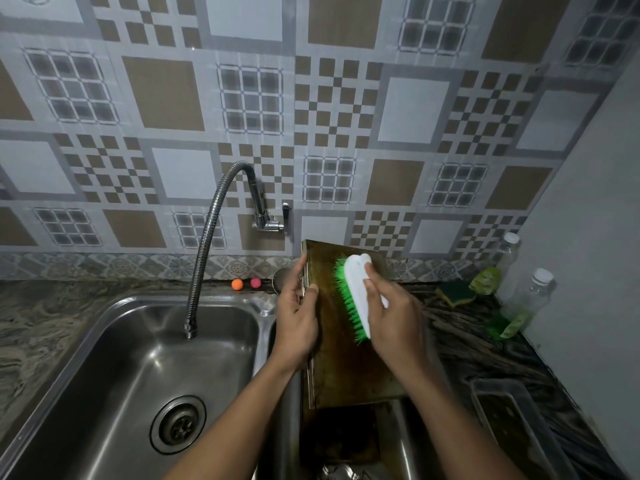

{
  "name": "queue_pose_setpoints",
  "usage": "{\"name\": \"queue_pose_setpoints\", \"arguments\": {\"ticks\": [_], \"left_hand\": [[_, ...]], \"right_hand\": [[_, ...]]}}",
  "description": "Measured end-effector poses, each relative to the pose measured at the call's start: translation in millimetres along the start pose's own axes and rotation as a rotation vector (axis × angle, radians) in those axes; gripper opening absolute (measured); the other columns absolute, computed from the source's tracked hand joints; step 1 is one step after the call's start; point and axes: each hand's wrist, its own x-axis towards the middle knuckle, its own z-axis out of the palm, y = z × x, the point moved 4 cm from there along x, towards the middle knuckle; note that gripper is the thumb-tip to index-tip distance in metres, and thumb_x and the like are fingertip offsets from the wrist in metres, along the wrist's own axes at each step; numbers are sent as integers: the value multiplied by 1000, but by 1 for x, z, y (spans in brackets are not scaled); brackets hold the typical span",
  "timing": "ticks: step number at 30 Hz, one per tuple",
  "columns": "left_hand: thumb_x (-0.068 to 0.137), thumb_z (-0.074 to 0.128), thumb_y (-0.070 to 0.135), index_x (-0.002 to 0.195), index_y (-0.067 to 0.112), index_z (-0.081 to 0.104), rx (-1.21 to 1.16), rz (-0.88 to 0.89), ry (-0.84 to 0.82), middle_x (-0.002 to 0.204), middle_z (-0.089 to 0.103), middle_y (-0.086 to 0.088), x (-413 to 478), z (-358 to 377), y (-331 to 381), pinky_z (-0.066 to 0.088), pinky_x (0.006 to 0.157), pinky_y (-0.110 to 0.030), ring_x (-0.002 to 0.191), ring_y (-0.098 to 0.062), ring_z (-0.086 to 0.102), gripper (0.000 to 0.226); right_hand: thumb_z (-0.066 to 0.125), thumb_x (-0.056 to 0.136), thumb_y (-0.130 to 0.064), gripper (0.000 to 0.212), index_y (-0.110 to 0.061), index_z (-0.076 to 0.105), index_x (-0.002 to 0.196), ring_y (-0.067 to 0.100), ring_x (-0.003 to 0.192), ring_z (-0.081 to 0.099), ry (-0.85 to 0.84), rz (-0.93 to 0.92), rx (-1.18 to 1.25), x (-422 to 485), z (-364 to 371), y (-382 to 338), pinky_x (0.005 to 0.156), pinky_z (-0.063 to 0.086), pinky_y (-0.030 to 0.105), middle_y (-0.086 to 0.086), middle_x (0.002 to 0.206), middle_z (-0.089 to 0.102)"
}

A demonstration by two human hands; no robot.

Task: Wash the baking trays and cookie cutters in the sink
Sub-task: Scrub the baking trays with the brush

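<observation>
Baking tray (346,358), brown and stained, stands tilted on end over the right basin of a steel double sink (104,313), its upper edge leaning toward the tiled wall, seen from the head camera. The person's left hand (298,317) is clamped on the tray's left rim, thumb on the face and fingers wrapped behind. The right hand (394,313) is closed round the white back of a scrub brush (356,282), whose green bristles press against the tray's upper face.

No water shows at the mouth of the flexible tap hose (207,237), which hangs over the left basin, and no suds show on the tray. This looks like the scrubbing stage on one tray, with its rinse to come.

A second dark tray (341,434) lies low in the right basin beneath the held one, and it seems unwashed. Something shiny sits at the bottom edge of the frame; whether it is a cookie cutter cannot be told.

On the counter to the right lie a green and yellow sponge (455,293), two plastic bottles (526,299) holding green liquid and a clear container (509,417). Judged from this, the greater part of the washing remains.
</observation>
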Motion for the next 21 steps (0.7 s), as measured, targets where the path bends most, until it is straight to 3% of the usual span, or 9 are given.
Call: {"name": "queue_pose_setpoints", "arguments": {"ticks": [4,6,9,11,15,19,21], "left_hand": [[103,41,5,132,48,50,-28,2,-32,130,62,-15,0,1,5,45,100,-63,113,-42,61,52],[102,44,9,136,46,48,-7,26,-47,138,58,-9,0,6,5,44,102,-62,120,-40,58,50],[102,43,4,141,36,46,43,83,-5,140,56,2,3,13,8,43,108,-51,128,-29,54,50],[102,41,1,142,29,46,25,93,43,137,58,-2,7,12,9,44,107,-50,126,-29,56,49],[102,41,0,136,38,49,-44,81,122,136,59,-8,12,-2,11,44,106,-53,121,-29,59,52],[102,40,-1,136,36,47,-78,67,136,120,68,-3,11,-13,3,52,72,-32,80,-17,61,51],[102,40,-1,140,31,45,-69,64,122,116,70,2,9,-11,1,50,68,-29,75,-17,58,50]], "right_hand": [[49,100,-33,36,-23,56,133,16,104,63,60,111,2,7,-15,33,75,48,18,2,124,66],[50,100,-31,35,-22,57,133,10,106,60,84,141,29,7,-15,30,76,44,15,1,126,65],[50,100,-33,35,-28,55,134,-2,99,56,61,66,76,-6,-6,3,74,44,7,-10,119,65],[47,100,-36,36,-33,53,136,1,92,60,20,-28,93,-23,2,-14,72,51,17,-11,109,67],[45,100,-38,38,-30,55,136,9,91,64,-17,-142,88,-55,2,-11,74,54,28,-4,103,67],[49,96,-37,38,-33,56,132,7,98,64,58,21,77,-50,-9,30,76,52,21,-7,113,68],[50,96,-35,37,-30,56,132,7,98,64,100,49,73,-45,-12,35,76,46,8,-13,109,66]]}}
